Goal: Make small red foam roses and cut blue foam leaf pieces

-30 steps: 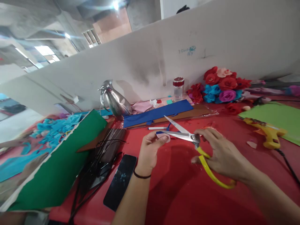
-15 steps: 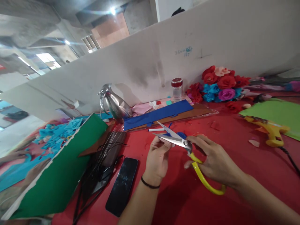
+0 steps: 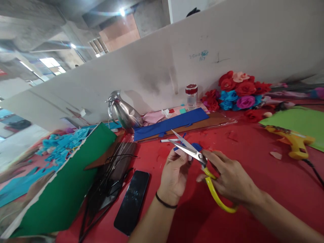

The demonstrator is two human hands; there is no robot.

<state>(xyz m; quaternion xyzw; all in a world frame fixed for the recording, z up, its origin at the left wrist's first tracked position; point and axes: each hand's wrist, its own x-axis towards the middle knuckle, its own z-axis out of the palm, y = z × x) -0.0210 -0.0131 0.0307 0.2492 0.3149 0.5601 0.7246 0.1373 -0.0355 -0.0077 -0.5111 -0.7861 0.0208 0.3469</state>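
My right hand (image 3: 227,175) is closed on the handles of yellow-handled scissors (image 3: 188,151), whose blades stand apart and point up and left. My left hand (image 3: 176,172), with a black band at the wrist, pinches a small blue piece (image 3: 176,147) behind the blades; the fingertips are partly hidden by the scissors. Just beyond the hands a white stick (image 3: 167,140) lies on the red table. Another bit of blue (image 3: 196,147) shows behind the scissors' pivot.
Behind are a blue strip (image 3: 172,124), a metal jug (image 3: 126,113), a jar (image 3: 191,96) and paper flowers (image 3: 243,89). A phone (image 3: 132,202) and green board (image 3: 68,182) lie left; a yellow glue gun (image 3: 295,143) lies right. Another person's hand (image 3: 15,172) shows far left.
My left hand has moved slightly right, bringing the small blue piece with it. The scissors have shifted a little, their handles swinging slightly left and down, with the blades still apart.
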